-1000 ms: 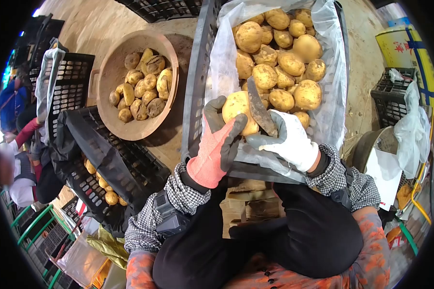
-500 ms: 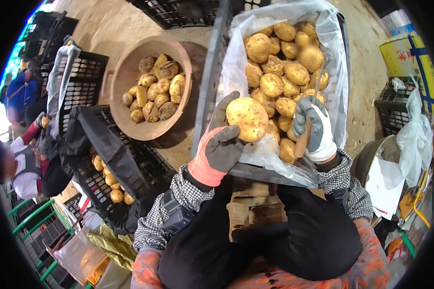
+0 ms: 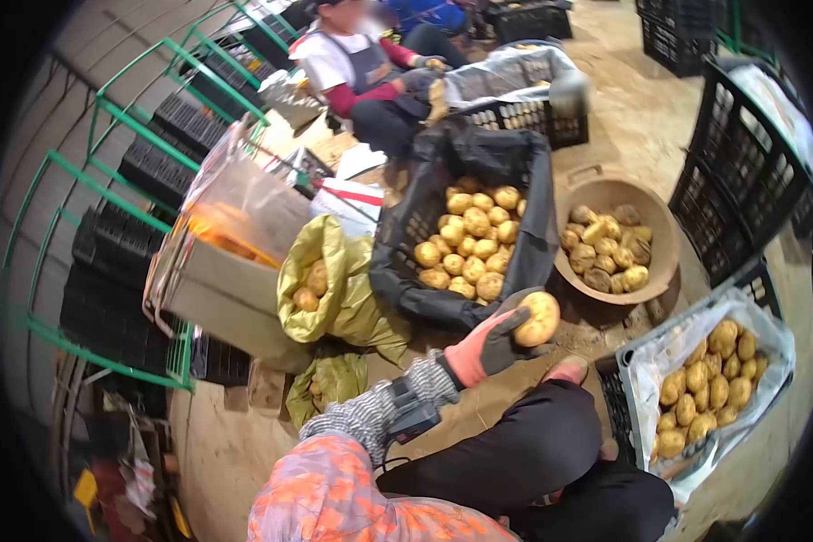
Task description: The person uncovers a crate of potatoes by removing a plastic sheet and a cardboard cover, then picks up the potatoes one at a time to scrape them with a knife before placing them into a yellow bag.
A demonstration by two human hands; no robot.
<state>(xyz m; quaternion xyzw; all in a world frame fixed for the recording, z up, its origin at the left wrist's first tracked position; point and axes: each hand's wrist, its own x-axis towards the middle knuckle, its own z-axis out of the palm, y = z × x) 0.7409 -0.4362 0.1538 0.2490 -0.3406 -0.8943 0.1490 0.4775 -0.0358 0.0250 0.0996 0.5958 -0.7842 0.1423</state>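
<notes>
In the head view, my left hand [image 3: 494, 345], in a dark-palmed glove with a coral cuff, is closed on a large pale potato [image 3: 538, 319]. It hangs just off the near right corner of a black crate lined with dark cloth [image 3: 396, 262]. Yellow potatoes [image 3: 476, 233] fill the lower part of that crate. Right of it stands a brown basin [image 3: 667, 237] holding darker, rougher potatoes [image 3: 605, 251]. A crate with a white plastic liner [image 3: 637, 384] full of potatoes [image 3: 715, 375] lies beside my knees. My right hand is out of view.
A yellow-green sack [image 3: 339, 303] with potatoes inside leans left of the dark-lined crate. Behind it is a large bin [image 3: 235, 298]. A seated co-worker [image 3: 357, 77] in gloves is beyond, near another lined crate [image 3: 560, 126]. Green metal racks [image 3: 108, 370] stand at the left.
My view has swung left. My left hand has carried the potato from the white-lined crate to beside the dark-lined crate. My right hand, earlier holding a wooden-handled knife, has left the view.
</notes>
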